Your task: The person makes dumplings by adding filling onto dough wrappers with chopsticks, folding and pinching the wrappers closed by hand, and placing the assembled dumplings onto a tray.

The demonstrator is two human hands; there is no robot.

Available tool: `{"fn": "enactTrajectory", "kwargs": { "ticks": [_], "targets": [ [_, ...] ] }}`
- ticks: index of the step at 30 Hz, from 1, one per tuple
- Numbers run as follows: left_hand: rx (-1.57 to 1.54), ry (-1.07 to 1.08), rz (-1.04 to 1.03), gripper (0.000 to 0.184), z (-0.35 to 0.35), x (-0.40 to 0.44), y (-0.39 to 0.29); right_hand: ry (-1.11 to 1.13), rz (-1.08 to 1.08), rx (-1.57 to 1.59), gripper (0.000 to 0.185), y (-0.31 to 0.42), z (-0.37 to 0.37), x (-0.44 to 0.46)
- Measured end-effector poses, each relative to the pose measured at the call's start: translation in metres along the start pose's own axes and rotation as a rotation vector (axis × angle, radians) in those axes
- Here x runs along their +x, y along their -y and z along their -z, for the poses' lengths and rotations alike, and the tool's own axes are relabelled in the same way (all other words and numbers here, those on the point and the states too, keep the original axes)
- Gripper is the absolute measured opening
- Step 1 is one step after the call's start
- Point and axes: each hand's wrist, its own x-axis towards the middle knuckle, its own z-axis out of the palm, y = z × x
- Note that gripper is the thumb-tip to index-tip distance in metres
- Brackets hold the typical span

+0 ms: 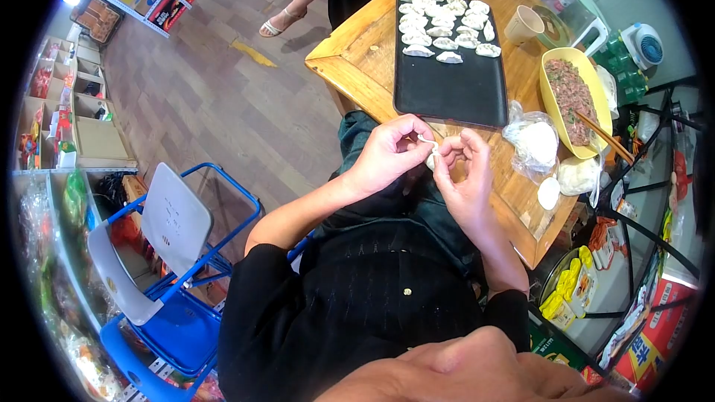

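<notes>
Between my two hands, just off the table's near edge, is a small white dumpling (430,158), mostly hidden by the fingers. My left hand (391,155) pinches its edge between thumb and index finger. My right hand (465,179) has its thumb and index finger closed on the other side. Beyond them a black tray (450,89) holds several white dumplings (439,22) at its far half. To the right are a yellow bowl (550,97) of minced filling (570,93) with chopsticks (605,136), a plastic bag of dough (535,141) and a round wrapper (548,193).
Paper cups (524,24) stand on the wooden table (357,48) beyond the tray. A seated person's leg (298,4) shows behind the table. Folding chairs (179,216) and shelves (93,134) are at left. Black metal bars (648,231) and packages are at right.
</notes>
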Motion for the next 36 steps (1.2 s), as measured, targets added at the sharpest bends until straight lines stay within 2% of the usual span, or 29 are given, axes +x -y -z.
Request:
{"fn": "enactTrajectory", "kwargs": {
  "ticks": [7,12,14,18,22,29,32,34,35,36],
  "targets": [
    [0.028,0.052,-0.027,0.009,0.003,0.000,-0.008,-0.048,-0.007,-0.013,0.059,0.000,-0.002,0.006],
    [0.055,0.040,-0.036,0.011,0.003,-0.003,-0.005,0.002,-0.056,-0.056,0.058,0.003,-0.001,0.007],
    [-0.059,0.021,0.077,0.013,0.003,-0.004,-0.003,0.021,-0.078,-0.073,0.058,0.003,0.000,0.007],
    [-0.197,0.038,0.059,0.015,0.008,-0.002,0.003,0.009,-0.088,-0.015,0.056,0.000,0.002,0.007],
    [-0.147,0.043,0.029,0.015,0.007,-0.004,0.001,0.066,-0.044,0.020,0.055,0.006,0.004,0.006],
    [0.041,-0.017,-0.011,0.014,0.003,-0.009,-0.010,0.025,0.023,-0.004,0.054,0.008,0.001,0.011],
    [0.032,-0.019,0.015,0.013,0.002,-0.011,-0.013,-0.007,-0.007,0.010,0.046,0.015,0.001,0.013],
    [0.243,-0.040,-0.124,0.014,0.004,-0.008,-0.011,0.104,0.031,-0.141,0.036,0.023,0.005,0.020],
    [0.229,-0.035,-0.081,0.013,0.005,-0.010,-0.012,0.080,0.029,-0.170,0.027,0.021,0.004,0.020],
    [0.216,-0.030,-0.046,0.012,0.006,-0.010,-0.012,0.186,0.051,-0.276,0.033,0.026,0.011,0.024]
  ]
}}
